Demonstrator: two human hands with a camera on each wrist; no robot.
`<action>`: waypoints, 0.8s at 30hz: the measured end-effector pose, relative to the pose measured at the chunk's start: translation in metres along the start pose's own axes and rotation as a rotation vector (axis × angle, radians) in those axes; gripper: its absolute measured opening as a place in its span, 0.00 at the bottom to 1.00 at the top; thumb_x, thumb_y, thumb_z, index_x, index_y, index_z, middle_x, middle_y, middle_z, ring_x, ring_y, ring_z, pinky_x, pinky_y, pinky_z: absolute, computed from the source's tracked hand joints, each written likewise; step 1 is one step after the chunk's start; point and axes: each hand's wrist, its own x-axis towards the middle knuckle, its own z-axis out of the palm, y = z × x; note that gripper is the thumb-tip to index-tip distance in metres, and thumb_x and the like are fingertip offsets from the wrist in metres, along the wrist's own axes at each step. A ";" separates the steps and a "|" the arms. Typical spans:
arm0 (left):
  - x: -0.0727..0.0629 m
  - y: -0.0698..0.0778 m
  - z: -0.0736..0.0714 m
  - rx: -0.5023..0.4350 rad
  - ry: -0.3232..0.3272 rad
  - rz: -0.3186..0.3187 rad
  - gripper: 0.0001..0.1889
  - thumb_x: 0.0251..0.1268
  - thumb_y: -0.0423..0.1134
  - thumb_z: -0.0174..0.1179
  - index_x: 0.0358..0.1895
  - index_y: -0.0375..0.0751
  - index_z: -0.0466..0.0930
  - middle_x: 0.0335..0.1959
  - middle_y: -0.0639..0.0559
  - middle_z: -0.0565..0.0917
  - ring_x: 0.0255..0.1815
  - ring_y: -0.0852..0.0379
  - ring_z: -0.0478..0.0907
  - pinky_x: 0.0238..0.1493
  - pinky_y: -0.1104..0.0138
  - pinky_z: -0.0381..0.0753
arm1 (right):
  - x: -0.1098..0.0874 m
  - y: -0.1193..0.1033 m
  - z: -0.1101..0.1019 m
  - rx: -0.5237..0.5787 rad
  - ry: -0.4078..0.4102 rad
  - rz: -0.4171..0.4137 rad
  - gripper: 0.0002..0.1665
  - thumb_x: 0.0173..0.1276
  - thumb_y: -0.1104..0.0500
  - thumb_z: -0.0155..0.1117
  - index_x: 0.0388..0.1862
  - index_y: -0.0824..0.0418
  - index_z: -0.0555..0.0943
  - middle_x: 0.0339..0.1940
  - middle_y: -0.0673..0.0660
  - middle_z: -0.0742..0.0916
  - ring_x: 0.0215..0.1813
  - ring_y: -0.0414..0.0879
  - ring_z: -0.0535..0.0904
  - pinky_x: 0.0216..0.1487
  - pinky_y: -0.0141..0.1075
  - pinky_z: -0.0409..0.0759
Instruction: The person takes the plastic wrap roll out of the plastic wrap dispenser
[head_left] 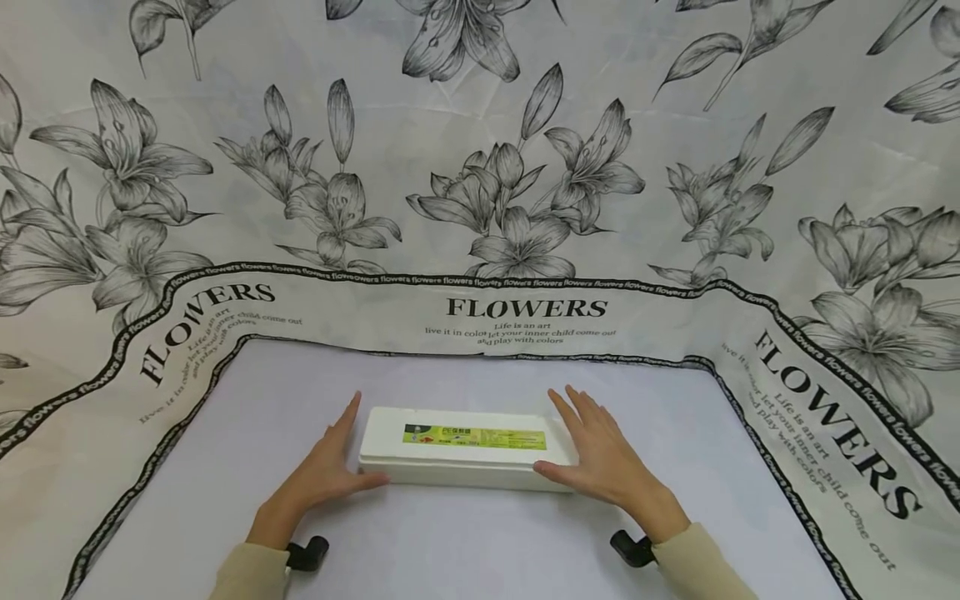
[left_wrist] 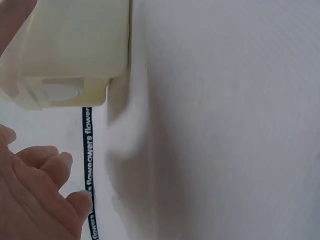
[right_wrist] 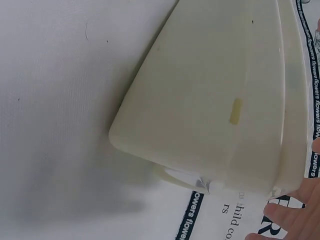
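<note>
One tan cuff point(head_left: 251, 575) enters from the lower left, a black fitting point(head_left: 309, 553) at its edge. Just beyond it, a person's left hand point(head_left: 322, 475) is spread at the left end of a white box point(head_left: 465, 457), thumb held well away from the fingers and crossing the near corner; whether the thumb touches cannot be told. In the left wrist view, the fingers are apart from the box. The box lies lengthwise from left to right between the hands, resting on a white surface point(head_left: 450, 542), with a yellow-green label point(head_left: 475, 437) on its lid. At its right end the right hand point(head_left: 603, 462) is also spread, fingers extended beside the lid and thumb in front of the near side, contact again unclear. Farther right are a second fitting point(head_left: 632, 548) and a matching sleeve point(head_left: 701, 567). Behind, from edge to edge, hangs a backdrop point(head_left: 405, 317) of black-and-white lilies, printed "FLOWERS" along its dark-bordered band.
</note>
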 end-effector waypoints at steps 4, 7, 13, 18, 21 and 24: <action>0.000 0.001 0.007 -0.033 0.015 0.004 0.74 0.42 0.67 0.79 0.86 0.49 0.34 0.83 0.34 0.55 0.81 0.31 0.56 0.75 0.34 0.61 | 0.000 -0.004 0.006 0.013 -0.011 -0.005 0.66 0.57 0.21 0.66 0.85 0.52 0.56 0.82 0.65 0.65 0.80 0.69 0.61 0.75 0.68 0.64; 0.002 0.001 0.012 -0.076 0.024 0.027 0.73 0.43 0.64 0.80 0.86 0.47 0.35 0.80 0.34 0.61 0.79 0.33 0.61 0.75 0.35 0.63 | 0.000 -0.005 0.010 0.009 -0.013 -0.019 0.66 0.55 0.20 0.67 0.84 0.51 0.58 0.81 0.64 0.67 0.79 0.68 0.64 0.73 0.66 0.67; 0.006 -0.002 0.020 -0.145 0.035 0.027 0.73 0.44 0.59 0.82 0.86 0.47 0.35 0.75 0.35 0.70 0.74 0.36 0.71 0.74 0.39 0.68 | 0.001 -0.007 0.016 0.004 -0.006 -0.048 0.63 0.54 0.20 0.68 0.81 0.51 0.64 0.78 0.61 0.72 0.77 0.64 0.68 0.72 0.63 0.69; 0.009 -0.004 0.023 -0.247 0.018 -0.007 0.74 0.43 0.52 0.84 0.85 0.44 0.33 0.76 0.33 0.68 0.74 0.37 0.70 0.76 0.41 0.66 | 0.001 -0.006 0.019 -0.021 -0.014 -0.048 0.62 0.52 0.20 0.69 0.79 0.52 0.67 0.77 0.61 0.73 0.76 0.64 0.69 0.72 0.64 0.69; 0.010 -0.004 0.024 -0.285 0.008 -0.026 0.74 0.43 0.50 0.85 0.85 0.40 0.33 0.76 0.33 0.68 0.76 0.37 0.68 0.77 0.41 0.63 | 0.002 -0.004 0.019 -0.034 -0.014 -0.056 0.61 0.52 0.21 0.70 0.78 0.51 0.69 0.75 0.60 0.75 0.76 0.64 0.69 0.72 0.63 0.70; 0.011 -0.004 0.025 -0.304 0.009 -0.034 0.74 0.43 0.49 0.85 0.84 0.36 0.33 0.76 0.33 0.68 0.76 0.37 0.68 0.78 0.42 0.62 | 0.003 -0.002 0.020 -0.040 -0.003 -0.072 0.60 0.52 0.22 0.71 0.77 0.52 0.71 0.73 0.60 0.77 0.75 0.64 0.70 0.70 0.63 0.71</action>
